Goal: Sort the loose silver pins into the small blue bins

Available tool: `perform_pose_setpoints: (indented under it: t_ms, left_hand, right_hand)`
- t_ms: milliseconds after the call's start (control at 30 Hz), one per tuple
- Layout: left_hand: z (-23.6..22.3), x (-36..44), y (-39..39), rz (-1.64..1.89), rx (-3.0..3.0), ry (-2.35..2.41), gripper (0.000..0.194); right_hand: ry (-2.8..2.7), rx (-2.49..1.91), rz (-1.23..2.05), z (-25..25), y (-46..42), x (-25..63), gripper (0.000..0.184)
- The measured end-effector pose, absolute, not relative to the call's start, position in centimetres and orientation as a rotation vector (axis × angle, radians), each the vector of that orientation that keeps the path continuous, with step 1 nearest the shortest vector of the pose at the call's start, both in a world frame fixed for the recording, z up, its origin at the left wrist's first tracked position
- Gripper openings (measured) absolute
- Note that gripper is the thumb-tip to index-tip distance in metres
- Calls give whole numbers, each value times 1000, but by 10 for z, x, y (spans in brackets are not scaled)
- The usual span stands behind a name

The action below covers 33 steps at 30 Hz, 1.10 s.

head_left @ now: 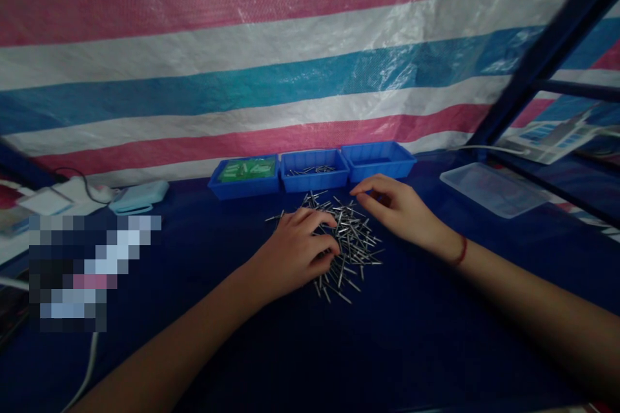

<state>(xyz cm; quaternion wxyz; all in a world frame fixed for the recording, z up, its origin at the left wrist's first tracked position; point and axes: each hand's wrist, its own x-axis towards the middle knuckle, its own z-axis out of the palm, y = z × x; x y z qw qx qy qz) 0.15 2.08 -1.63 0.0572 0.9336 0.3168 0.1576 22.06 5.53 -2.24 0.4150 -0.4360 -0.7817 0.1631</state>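
The left hand (305,242) curls, fingers parted, over a loose heap of slim silvery metal rods (356,239) on the dark blue tabletop (310,361), the right hand (392,203) bent beside its far edge (whether either grips one, I can't tell). Much seems left — most rods lie there, shiny and criss-crossed — with only some in the middle blue plastic tray (317,183) beyond.

The left forearm (194,332) slants up from the lower left; the left hand (305,245) arches palm down, its fingers bent and parted; the right forearm (527,300) comes in from the lower right; the right hand (390,203) points leftward, thumb and index fingertips close together; the hands are apart.
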Motion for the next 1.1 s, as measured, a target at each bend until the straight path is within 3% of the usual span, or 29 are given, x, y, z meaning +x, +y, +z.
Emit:
perform_pose_setpoints:
  t_ms: [267,1100]
  left_hand:
    - [-17,6,18,467,2810,1047,16]
    - [-15,3,18,451,2677,1274,8]
  right_hand:
    - [-1939,-1090,524,-20,50,217,18]
    - [-1918,-1094,613,-22,43,210,16]
